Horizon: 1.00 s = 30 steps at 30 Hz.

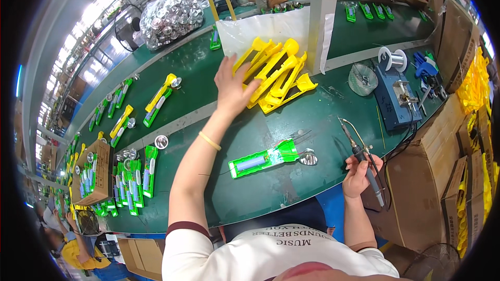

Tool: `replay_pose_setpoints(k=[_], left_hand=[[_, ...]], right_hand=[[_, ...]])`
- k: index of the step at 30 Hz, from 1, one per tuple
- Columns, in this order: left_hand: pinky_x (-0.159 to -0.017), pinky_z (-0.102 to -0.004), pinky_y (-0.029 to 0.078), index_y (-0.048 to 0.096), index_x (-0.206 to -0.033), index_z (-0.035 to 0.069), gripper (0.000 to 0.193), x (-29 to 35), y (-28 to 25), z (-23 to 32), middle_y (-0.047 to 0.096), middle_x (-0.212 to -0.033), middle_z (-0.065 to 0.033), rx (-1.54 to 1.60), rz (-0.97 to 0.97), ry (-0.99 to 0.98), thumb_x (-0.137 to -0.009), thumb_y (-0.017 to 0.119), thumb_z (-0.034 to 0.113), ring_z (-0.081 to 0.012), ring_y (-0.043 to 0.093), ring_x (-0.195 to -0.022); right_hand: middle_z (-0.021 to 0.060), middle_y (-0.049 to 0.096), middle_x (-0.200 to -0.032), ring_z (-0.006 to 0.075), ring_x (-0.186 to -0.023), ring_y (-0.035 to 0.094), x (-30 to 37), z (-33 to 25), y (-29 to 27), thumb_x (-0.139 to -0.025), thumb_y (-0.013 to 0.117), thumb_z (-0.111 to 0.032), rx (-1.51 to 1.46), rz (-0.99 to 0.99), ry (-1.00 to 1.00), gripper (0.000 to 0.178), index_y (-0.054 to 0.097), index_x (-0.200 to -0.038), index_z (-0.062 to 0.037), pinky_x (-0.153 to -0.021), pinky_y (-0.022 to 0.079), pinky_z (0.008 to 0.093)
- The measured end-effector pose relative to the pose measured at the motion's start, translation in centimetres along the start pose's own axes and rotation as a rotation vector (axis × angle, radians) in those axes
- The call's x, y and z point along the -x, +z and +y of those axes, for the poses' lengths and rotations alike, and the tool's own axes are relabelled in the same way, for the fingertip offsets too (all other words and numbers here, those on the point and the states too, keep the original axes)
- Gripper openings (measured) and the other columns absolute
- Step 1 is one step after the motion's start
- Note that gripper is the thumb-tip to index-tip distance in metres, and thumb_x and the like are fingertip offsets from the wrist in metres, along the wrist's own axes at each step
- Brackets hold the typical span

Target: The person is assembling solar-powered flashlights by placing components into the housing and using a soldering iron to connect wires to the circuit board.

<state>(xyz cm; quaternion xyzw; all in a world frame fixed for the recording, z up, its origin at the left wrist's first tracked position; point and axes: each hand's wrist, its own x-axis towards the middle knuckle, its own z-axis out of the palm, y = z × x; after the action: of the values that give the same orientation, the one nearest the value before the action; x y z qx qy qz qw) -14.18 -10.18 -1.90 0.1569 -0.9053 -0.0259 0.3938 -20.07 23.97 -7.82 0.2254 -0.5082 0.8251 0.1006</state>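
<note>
My left hand (pixel 232 86) reaches to the near-left side of a pile of yellow plastic casing halves (pixel 278 75). Its fingers are spread around the pile's left edge; whether they touch a casing is hard to tell. In my right hand (pixel 359 177) is a soldering iron (pixel 372 183), its tip pointing up and away, with a thin metal tube running alongside. Between my arms lies a green flashlight casing half (pixel 260 165) on the bench, holding a blue cylindrical battery (pixel 251 164), a lit spot and thin wires. A silver reflector cup (pixel 308 157) sits at its right end.
A blue soldering device (pixel 393 96) with a white solder spool (pixel 397 60) stands right, beside a glass jar (pixel 363 79). Green assemblies (pixel 130 184) crowd the left bench near a cardboard box (pixel 101 177). A white post (pixel 321 21) rises behind the pile. Cartons (pixel 411 198) stand at my right.
</note>
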Motion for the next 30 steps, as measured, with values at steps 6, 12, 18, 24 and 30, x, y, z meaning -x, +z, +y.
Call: replay_pose_setpoints(k=[6,12,18,24,30], left_hand=[[-0.098,-0.0488,0.021,0.067,-0.085,0.006,0.028,-2.8,0.0,2.8,0.046,-0.123,-0.0164,-0.054,-0.154,-0.105,-0.072,0.065,0.031,-0.0379,0.028,-0.124],[-0.104,-0.0452,0.022,0.064,-0.085,0.003,0.022,-5.0,0.8,1.1,0.050,-0.124,-0.0144,0.271,0.018,-0.136,-0.076,0.063,0.023,-0.0363,0.026,-0.128],[-0.097,-0.0420,0.035,0.060,-0.084,0.005,0.012,1.3,-5.2,2.5,0.052,-0.118,-0.0119,0.462,0.038,0.139,-0.073,0.066,0.007,-0.0347,0.042,-0.119],[-0.093,-0.0389,0.042,0.061,-0.095,0.006,0.023,13.5,-11.0,0.3,0.056,-0.113,-0.0130,0.362,-0.442,0.010,-0.073,0.064,0.002,-0.0344,0.048,-0.114],[-0.105,-0.0438,0.026,0.042,-0.127,0.008,0.060,14.1,-14.7,2.4,0.034,-0.136,-0.0199,0.469,-0.643,-0.096,-0.071,0.063,0.003,-0.0391,0.024,-0.130]], right_hand=[[0.0088,0.051,-0.079,0.0146,-0.060,0.053,0.0,-0.4,0.2,-0.089,0.052,-0.030,-0.003,-0.021,0.030,0.029,0.039,-0.100,-0.0060,-0.049,0.040,0.0212],[0.0086,0.052,-0.077,0.0139,-0.058,0.053,0.3,-0.1,0.7,-0.090,0.050,-0.029,0.017,0.016,0.020,0.028,0.039,-0.099,-0.0059,-0.047,0.039,0.0208],[0.0089,0.050,-0.080,0.0161,-0.060,0.054,0.3,-0.3,-0.5,-0.087,0.055,-0.028,-0.059,0.040,0.082,0.032,0.036,-0.100,-0.0059,-0.049,0.042,0.0236],[0.0098,0.052,-0.077,0.0143,-0.057,0.052,0.1,-0.5,0.3,-0.090,0.050,-0.029,-0.056,0.029,0.057,0.028,0.038,-0.101,-0.0059,-0.047,0.038,0.0211],[0.0099,0.052,-0.077,0.0147,-0.058,0.052,-0.4,-0.3,-0.1,-0.090,0.048,-0.027,-0.063,0.043,0.072,0.026,0.037,-0.101,-0.0054,-0.049,0.039,0.0220]])
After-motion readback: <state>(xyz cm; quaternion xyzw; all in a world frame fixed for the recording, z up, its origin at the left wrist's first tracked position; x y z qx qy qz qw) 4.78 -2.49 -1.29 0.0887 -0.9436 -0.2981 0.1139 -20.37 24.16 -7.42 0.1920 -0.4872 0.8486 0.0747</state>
